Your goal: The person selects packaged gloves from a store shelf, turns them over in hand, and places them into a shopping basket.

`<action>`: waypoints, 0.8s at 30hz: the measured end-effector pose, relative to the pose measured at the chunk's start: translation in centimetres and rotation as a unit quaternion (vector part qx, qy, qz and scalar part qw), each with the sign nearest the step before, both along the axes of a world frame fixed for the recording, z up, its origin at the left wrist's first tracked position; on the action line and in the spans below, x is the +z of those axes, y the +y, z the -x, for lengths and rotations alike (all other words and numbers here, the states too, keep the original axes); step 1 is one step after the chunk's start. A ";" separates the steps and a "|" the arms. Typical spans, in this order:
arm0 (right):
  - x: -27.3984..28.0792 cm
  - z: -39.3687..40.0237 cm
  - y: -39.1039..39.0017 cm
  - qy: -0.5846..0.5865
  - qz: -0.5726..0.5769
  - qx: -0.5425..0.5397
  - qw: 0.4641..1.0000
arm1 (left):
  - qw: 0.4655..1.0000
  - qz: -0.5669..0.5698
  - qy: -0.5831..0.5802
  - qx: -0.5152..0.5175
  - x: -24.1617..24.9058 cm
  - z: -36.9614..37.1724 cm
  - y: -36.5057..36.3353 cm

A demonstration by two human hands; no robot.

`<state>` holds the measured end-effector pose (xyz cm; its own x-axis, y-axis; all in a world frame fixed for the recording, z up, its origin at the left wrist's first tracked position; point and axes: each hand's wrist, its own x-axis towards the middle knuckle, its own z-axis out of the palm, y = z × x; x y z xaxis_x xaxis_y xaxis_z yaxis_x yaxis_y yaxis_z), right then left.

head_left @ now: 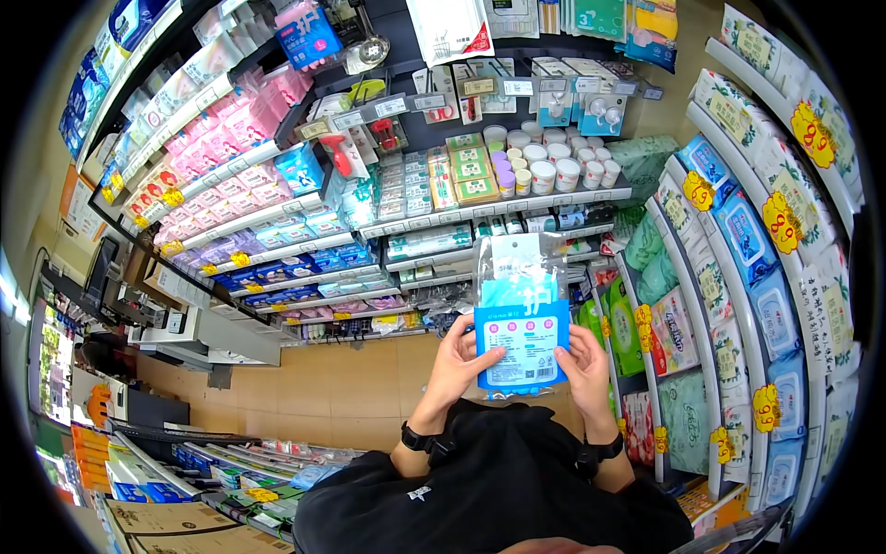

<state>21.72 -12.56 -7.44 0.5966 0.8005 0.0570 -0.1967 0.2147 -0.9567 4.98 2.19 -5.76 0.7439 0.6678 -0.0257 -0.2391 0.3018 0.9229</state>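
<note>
A clear plastic packet with a blue printed label [521,323] is held upright in front of my chest. Printed text, pink round icons and a barcode show on the side facing me, and something turquoise shows through its clear upper part. My left hand [459,363] grips the packet's left edge, thumb on the front and fingers behind. On the opposite edge, my right hand [587,366] holds it the same way. Each wrist wears a black band. What exactly is inside the packet I cannot make out.
Ahead, a shelf carries white tubs [543,173] and boxed goods, with a ladle [372,48] and packets hanging above. Pink packs [249,120] line the left shelves. Tissue and wipe packs [746,240] fill the right shelves close by. Cardboard boxes [171,517] stand at lower left.
</note>
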 end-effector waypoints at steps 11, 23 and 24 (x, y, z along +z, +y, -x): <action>0.1 0.2 0.2 -0.209 0.039 0.003 0.977 | 1.000 -0.023 -0.012 -0.009 -0.4 -0.2 -0.2; -1.1 0.8 0.7 -0.027 -0.026 0.121 0.992 | 0.995 -0.018 -0.004 -0.101 -1.6 -1.1 -0.9; -1.5 0.8 0.7 -0.027 -0.025 0.122 0.992 | 0.993 -0.077 0.025 -0.084 -2.1 -1.4 -1.1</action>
